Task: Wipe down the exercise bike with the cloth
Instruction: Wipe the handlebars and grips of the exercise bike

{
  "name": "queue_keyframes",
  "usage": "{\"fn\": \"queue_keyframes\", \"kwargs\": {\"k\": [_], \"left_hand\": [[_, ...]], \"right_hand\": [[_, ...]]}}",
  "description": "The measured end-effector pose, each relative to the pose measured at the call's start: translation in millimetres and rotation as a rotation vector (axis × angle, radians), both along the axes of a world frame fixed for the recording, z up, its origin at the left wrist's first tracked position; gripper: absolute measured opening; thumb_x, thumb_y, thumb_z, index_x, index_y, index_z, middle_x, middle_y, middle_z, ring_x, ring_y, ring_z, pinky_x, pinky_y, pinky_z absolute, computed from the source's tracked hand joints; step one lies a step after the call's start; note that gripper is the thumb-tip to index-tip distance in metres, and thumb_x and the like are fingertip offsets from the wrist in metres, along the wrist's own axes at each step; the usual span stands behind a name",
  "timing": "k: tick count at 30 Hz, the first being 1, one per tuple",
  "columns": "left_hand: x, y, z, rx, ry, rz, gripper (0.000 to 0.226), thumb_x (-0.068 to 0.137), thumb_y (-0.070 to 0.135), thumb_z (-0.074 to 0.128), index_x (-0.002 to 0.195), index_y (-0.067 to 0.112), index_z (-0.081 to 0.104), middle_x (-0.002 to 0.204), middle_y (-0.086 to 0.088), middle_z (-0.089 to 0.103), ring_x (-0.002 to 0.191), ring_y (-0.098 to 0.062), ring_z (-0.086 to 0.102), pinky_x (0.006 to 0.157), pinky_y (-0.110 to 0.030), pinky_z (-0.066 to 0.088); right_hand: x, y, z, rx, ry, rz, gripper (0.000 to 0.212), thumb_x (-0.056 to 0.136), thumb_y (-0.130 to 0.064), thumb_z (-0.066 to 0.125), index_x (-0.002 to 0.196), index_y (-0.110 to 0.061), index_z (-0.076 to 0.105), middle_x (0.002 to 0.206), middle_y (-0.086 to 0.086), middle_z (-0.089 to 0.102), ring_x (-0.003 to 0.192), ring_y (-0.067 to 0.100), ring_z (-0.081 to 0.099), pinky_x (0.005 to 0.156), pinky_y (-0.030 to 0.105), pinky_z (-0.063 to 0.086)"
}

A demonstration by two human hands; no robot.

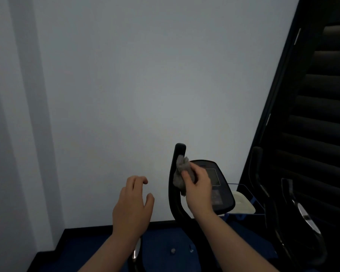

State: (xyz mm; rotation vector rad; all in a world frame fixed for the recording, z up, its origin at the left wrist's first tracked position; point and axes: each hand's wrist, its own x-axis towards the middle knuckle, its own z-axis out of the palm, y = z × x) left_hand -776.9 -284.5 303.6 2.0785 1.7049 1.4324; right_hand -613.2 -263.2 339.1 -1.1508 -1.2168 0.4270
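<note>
The right hand [198, 188] grips a crumpled grey cloth [182, 174] and holds it against the upright black handlebar [178, 167] of the exercise bike, just below the bar's rounded top end. The thumb lies across the near side of the cloth and the fingers curl round its far side. Just right of this hand, partly hidden behind it, sits the bike's black console [217, 185], with a dim rectangular screen and a smaller panel nearer the person.

The left hand [133, 206] hovers in the air left of the handlebar, well apart from it, holding nothing; its fingers are loosely curled and the thumb is spread out. Below its wrist a short shiny metal piece shows, part of another bar.

To the right of the console a pale, flat thing [242, 201] lies in a thin wire holder. Further right stands more dark gym gear with curved black bars [302, 222]. A plain white wall [135, 85] fills the far side, and the floor [165, 244] is dark blue.
</note>
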Motion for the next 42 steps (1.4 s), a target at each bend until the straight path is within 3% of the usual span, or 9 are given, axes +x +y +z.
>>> {"fn": "queue_keyframes", "kwargs": {"k": [2, 6, 14, 17, 23, 27, 30, 33, 42], "left_hand": [[0.3, 0.1, 0.1, -0.001, 0.000, 0.002, 0.020, 0.092, 0.025, 0.053, 0.110, 0.028, 0.047, 0.115, 0.018, 0.037, 0.086, -0.008, 0.047, 0.053, -0.022, 0.039], [0.4, 0.1, 1.2, 0.008, -0.001, 0.004, 0.019, 0.092, 0.025, 0.053, 0.109, 0.028, 0.046, 0.113, 0.019, 0.037, 0.085, -0.008, 0.047, 0.052, -0.021, 0.037], [-0.1, -0.4, 0.3, 0.000, 0.002, 0.004, 0.020, 0.091, 0.025, 0.053, 0.109, 0.029, 0.045, 0.112, 0.019, 0.036, 0.085, -0.007, 0.045, 0.051, -0.020, 0.037], [0.0, 0.4, -0.2, 0.007, 0.001, 0.001, 0.020, 0.092, 0.026, 0.052, 0.109, 0.029, 0.045, 0.112, 0.020, 0.037, 0.085, -0.007, 0.045, 0.051, -0.018, 0.035], [-0.1, 0.2, -0.7, -0.001, -0.002, 0.003, 0.020, 0.092, 0.025, 0.053, 0.111, 0.028, 0.047, 0.113, 0.019, 0.037, 0.086, -0.007, 0.046, 0.051, -0.018, 0.034], [0.3, 0.6, -1.1, 0.006, -0.004, 0.002, 0.020, 0.092, 0.025, 0.054, 0.110, 0.027, 0.047, 0.112, 0.019, 0.037, 0.085, -0.007, 0.046, 0.051, -0.019, 0.035], [-0.1, 1.1, -1.8, 0.007, 0.001, 0.001, 0.019, 0.092, 0.026, 0.053, 0.110, 0.027, 0.047, 0.113, 0.019, 0.038, 0.084, -0.007, 0.046, 0.051, -0.019, 0.036], [-0.9, 0.5, -1.3, 0.005, 0.007, 0.002, 0.019, 0.092, 0.026, 0.053, 0.111, 0.028, 0.047, 0.114, 0.018, 0.038, 0.085, -0.007, 0.046, 0.051, -0.020, 0.036], [-0.8, -0.9, 0.0, 0.000, 0.020, 0.012, 0.022, 0.092, 0.027, 0.052, 0.113, 0.027, 0.046, 0.117, 0.016, 0.038, 0.089, -0.009, 0.047, 0.055, -0.027, 0.045]], "right_hand": [[9.1, -2.2, 2.7, -0.030, -0.078, -0.003, 0.022, 0.092, -0.009, 0.061, 0.113, -0.013, 0.064, 0.112, 0.003, 0.058, 0.105, 0.007, 0.057, 0.081, 0.001, 0.039], [10.4, 9.5, 43.3, 0.140, -0.051, -0.100, 0.022, 0.094, -0.008, 0.058, 0.114, -0.014, 0.062, 0.112, -0.003, 0.053, 0.101, -0.010, 0.052, 0.088, 0.003, 0.039], [-2.3, -1.3, -10.0, -0.140, -0.068, -0.022, 0.019, 0.097, -0.011, 0.053, 0.115, -0.013, 0.061, 0.114, 0.005, 0.054, 0.104, 0.016, 0.055, 0.093, 0.024, 0.047], [11.4, 6.5, 13.1, -0.043, -0.012, -0.072, 0.015, 0.094, -0.007, 0.056, 0.101, -0.016, 0.066, 0.104, 0.006, 0.060, 0.090, 0.009, 0.059, 0.071, 0.005, 0.045], [-5.8, 14.1, 19.8, -0.024, 0.044, -0.066, 0.020, 0.096, -0.011, 0.057, 0.115, -0.013, 0.062, 0.114, 0.005, 0.057, 0.100, 0.006, 0.056, 0.082, 0.002, 0.042], [15.9, -5.2, 1.9, -0.148, -0.204, -0.008, 0.020, 0.092, -0.007, 0.061, 0.110, -0.012, 0.067, 0.109, 0.011, 0.060, 0.097, 0.012, 0.059, 0.067, 0.001, 0.040], [22.4, -13.3, 22.5, 0.102, -0.318, -0.108, 0.026, 0.089, -0.005, 0.064, 0.113, -0.015, 0.067, 0.107, 0.002, 0.058, 0.096, -0.011, 0.053, 0.079, -0.001, 0.035], [13.5, -11.2, 40.5, 0.242, -0.524, -0.103, 0.026, 0.088, -0.008, 0.066, 0.113, -0.016, 0.065, 0.110, -0.005, 0.055, 0.097, -0.004, 0.052, 0.084, 0.002, 0.036], [26.5, -20.4, 20.1, 0.057, -0.827, 0.133, 0.021, 0.091, -0.015, 0.064, 0.112, -0.019, 0.066, 0.108, -0.010, 0.052, 0.093, 0.004, 0.053, 0.084, 0.021, 0.045]]}}
